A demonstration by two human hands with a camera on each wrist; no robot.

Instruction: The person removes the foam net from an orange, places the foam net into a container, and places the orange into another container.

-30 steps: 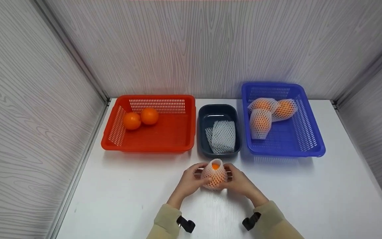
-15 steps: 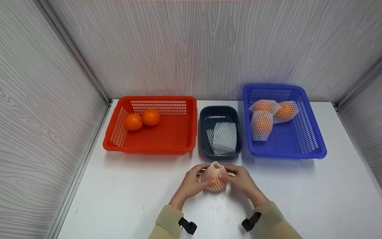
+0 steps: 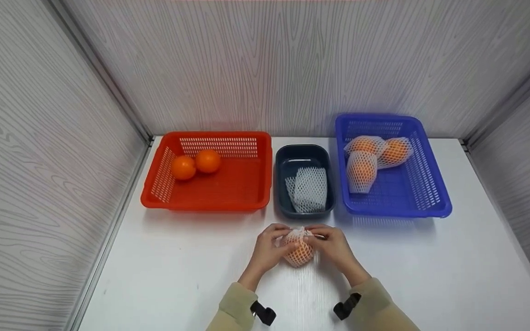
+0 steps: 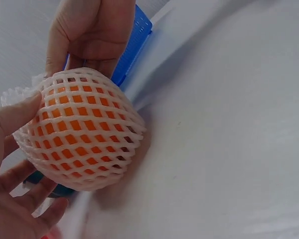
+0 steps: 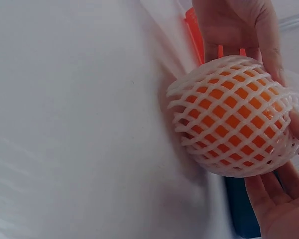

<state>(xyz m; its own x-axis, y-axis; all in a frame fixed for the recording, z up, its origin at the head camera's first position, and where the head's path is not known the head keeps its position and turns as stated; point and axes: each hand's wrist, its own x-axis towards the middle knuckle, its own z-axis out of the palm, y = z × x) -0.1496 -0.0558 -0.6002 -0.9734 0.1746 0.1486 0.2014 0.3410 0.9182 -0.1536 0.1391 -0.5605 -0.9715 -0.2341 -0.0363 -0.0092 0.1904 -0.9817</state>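
Observation:
An orange (image 4: 79, 124) in a white foam net sleeve (image 5: 224, 119) is held between both hands, low over the white table in the head view. My left hand (image 3: 267, 248) grips its left side, with thumb in front and fingers behind. From the other side my right hand (image 3: 335, 248) pinches the net near its top. The net's upper end is gathered between the fingertips and covers the top of the orange. Each wrist view shows the netted orange up close; some fingers are hidden behind it.
Behind the hands stands a dark teal bin (image 3: 283, 202) with folded foam nets (image 3: 311, 189). To its left a red basket (image 3: 223, 193) holds two bare oranges (image 3: 208, 161). On the right, a blue basket (image 3: 396, 193) holds three netted oranges (image 3: 362, 170).
The net's top opening, with orange showing through a second ago, has closed over the fruit. My fingertips have moved inward to the net's upper end.

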